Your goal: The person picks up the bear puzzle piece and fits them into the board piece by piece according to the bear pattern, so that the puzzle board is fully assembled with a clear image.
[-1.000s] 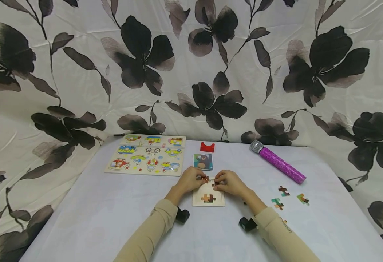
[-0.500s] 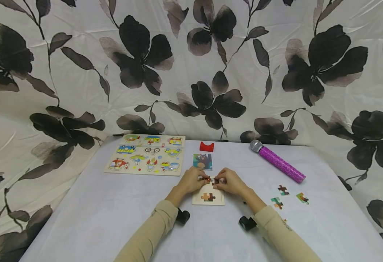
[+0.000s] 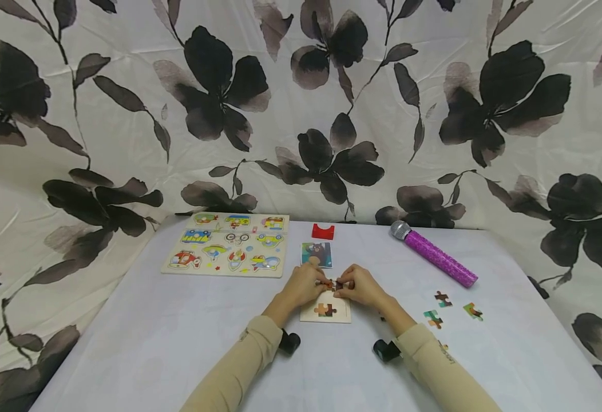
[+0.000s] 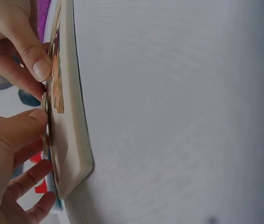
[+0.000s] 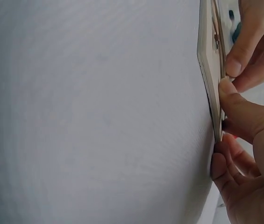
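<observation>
A small pale wooden puzzle board [image 3: 308, 317] lies on the table in front of me. A joined brown jigsaw pair [image 3: 325, 309] sits on its near half. Over the far half, my left hand [image 3: 303, 286] pinches a reddish-brown puzzle piece [image 3: 329, 282] between thumb and fingers. My right hand [image 3: 361, 285] faces it, its thumb and fingertips pinching a darker puzzle piece [image 3: 339, 284] alongside. The fingertips nearly meet, and they cover much of both pieces. In the left wrist view, the board [image 4: 71, 154] is seen edge-on with both thumbs at its surface.
Behind the hands lie a bear picture card [image 3: 317, 254] and a red piece [image 3: 323, 231]. A vehicle puzzle board [image 3: 226, 245] is at back left. To the right are a purple glitter microphone [image 3: 437, 256] and loose puzzle pieces [image 3: 433, 319]. A floral cloth [image 3: 260, 171] hangs behind.
Both hands stay over the board's far half, with the two pieces slightly closer together. The whole view has shifted a little.
</observation>
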`<state>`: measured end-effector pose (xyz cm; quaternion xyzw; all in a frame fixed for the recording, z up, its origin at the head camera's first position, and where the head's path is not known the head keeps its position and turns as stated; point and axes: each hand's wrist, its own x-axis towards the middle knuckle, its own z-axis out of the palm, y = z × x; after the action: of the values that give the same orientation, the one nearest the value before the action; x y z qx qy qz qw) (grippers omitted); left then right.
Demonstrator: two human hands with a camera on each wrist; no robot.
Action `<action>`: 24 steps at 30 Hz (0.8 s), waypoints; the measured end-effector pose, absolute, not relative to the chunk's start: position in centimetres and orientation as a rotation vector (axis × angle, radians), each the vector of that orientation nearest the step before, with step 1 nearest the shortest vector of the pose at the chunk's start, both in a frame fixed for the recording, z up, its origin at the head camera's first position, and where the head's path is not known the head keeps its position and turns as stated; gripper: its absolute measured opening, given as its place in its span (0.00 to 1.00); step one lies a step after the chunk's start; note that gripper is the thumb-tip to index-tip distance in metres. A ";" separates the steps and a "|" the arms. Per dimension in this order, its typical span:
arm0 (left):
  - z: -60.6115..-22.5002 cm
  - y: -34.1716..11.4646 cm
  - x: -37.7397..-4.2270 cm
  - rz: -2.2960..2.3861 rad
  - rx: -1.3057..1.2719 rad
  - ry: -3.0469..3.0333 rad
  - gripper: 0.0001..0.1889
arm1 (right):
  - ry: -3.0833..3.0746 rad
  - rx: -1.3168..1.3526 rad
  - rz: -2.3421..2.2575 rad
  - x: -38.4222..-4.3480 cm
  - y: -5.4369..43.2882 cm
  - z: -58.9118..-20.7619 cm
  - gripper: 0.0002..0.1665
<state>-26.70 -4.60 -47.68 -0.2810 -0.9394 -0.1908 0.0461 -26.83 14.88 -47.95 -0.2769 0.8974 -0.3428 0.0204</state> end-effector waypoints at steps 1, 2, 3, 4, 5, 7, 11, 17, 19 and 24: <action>-47.7 -4.6 -26.6 -0.548 -0.861 -2.866 0.07 | 2.783 -0.856 -1.069 -26.8 14.8 -48.0 0.21; -47.7 -4.6 -26.5 -0.527 -0.865 -2.863 0.07 | 2.782 -0.855 -1.076 -26.8 14.8 -48.1 0.21; -47.6 -4.6 -26.4 -0.502 -0.874 -2.855 0.07 | 2.778 -0.849 -1.083 -26.7 14.8 -48.1 0.21; -47.6 -4.6 -26.4 -0.479 -0.881 -2.849 0.08 | 2.776 -0.849 -1.089 -26.7 14.8 -48.1 0.21; -47.6 -4.6 -26.3 -0.467 -0.888 -2.845 0.08 | 2.776 -0.853 -1.091 -26.7 14.8 -48.1 0.21; -47.6 -4.7 -26.3 -0.459 -0.895 -2.834 0.08 | 2.776 -0.855 -1.098 -26.6 14.8 -48.1 0.21; -47.7 -4.9 -26.2 -0.523 -0.904 -2.832 0.07 | 2.782 -0.869 -1.099 -26.6 14.9 -48.0 0.21; -48.0 -4.8 -26.6 -0.679 -0.961 -2.814 0.05 | 2.779 -0.874 -1.111 -26.8 15.0 -48.1 0.21; -48.0 -4.7 -26.7 -0.688 -0.973 -2.818 0.06 | 2.775 -0.877 -1.117 -26.8 15.0 -48.1 0.21; -47.9 -4.3 -26.8 -0.623 -0.985 -2.865 0.09 | 2.767 -0.876 -1.129 -26.8 15.1 -48.2 0.21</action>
<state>-26.80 -4.33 -47.85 -0.3185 -0.9260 -0.2012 0.0242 -26.78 15.07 -48.21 -0.2814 0.8884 -0.3624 0.0137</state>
